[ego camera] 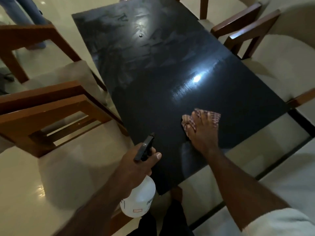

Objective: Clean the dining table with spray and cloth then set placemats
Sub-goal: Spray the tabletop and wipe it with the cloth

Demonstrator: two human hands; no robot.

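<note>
A dark glossy dining table (153, 103) runs away from me, streaked with wet smears on its far half. My right hand (202, 132) lies flat with straight fingers on a checked cloth (213, 115), pressing it onto the table near the front right corner. My left hand (138, 164) grips the neck of a white spray bottle (139, 200) with a black trigger head (145, 147), held off the table's front left edge, nozzle pointing toward the table.
Wooden chairs with cream seats stand on the left (51, 106) and on the right (252, 31). A small dark spot (140, 36) sits on the far half of the table. A person's legs (30, 16) show at the far left. The floor is pale and glossy.
</note>
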